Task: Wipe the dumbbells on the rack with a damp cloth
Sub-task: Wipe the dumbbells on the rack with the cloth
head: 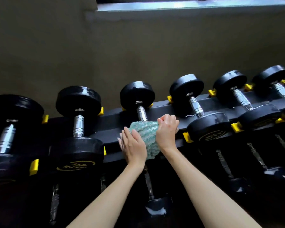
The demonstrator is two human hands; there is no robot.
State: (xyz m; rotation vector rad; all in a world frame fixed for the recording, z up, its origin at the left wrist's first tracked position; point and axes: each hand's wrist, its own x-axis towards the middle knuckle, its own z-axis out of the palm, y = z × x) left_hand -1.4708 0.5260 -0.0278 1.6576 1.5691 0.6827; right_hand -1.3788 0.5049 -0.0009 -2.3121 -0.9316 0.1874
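Dumbbell (141, 112) under work: 3rd from L on top row of rack (115, 118).

- Orientation: long axis runs front-to-back. Far head points at wall (138, 46), near head points toward me. Chrome handle shows only betw. far head and cloth (146, 134).
- Cloth: teal, fuzzy, draped over the near head w/ a tail hanging below the front rail.
- L hand (133, 145): fingers straight and together, palm flat against L side of cloth. Not gripping.
- R hand (167, 130): fingers curled over top-R of cloth, clutching it onto the head.
- Neighbours: L neighbour (78, 122) and R neighbour (196, 106) lie on the same front-to-back axis in yellow saddles (187, 137). They look fanned out toward the frame edges.

Hidden / unclear:
- Near head of my dumbbell is fully under cloth and hands, so no markings seen.
- Yellow print on the neighbours' near heads is too blurred to read.
- Lower row (148, 183) is v. dark. Only handles and a few glints can be made out.
- Leftmost and rightmost dumbbells are cut off by the frame.
- Can't tell cloth dampness.
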